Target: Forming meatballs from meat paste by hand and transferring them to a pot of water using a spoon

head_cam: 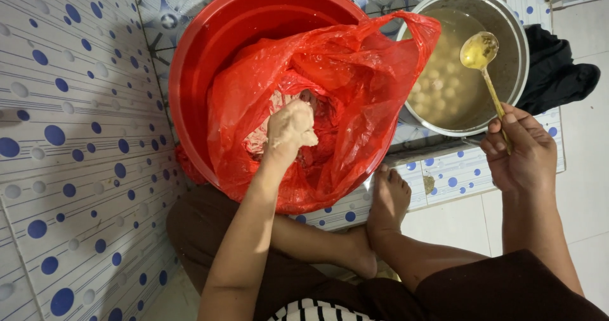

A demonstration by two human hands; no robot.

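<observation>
Seated on a tiled floor (76, 188) patterned with blue dots, bare foot (388, 197) planted near the basin's rim. Left hand (290, 129) coated in pale sticky dough, fingers curled shut around a lump of it, reaching down into a red plastic bag (355, 80) that lines a big red plastic basin (209, 61); more of the pale dough (260, 137) showing inside the bag just beside the hand. Right hand (521, 153) off to the right side, fingers closed on the handle end of a long brass-coloured spoon (483, 61), bowl of the spoon raised over a round metal pot (517, 48). Pot filled with cloudy yellowish liquid and small pale round balls (438, 89), standing just beside the basin at the far right, the bag's edge draped over its rim. Dark cloth (558, 73) bunched on the floor, touching the pot's far right side.
</observation>
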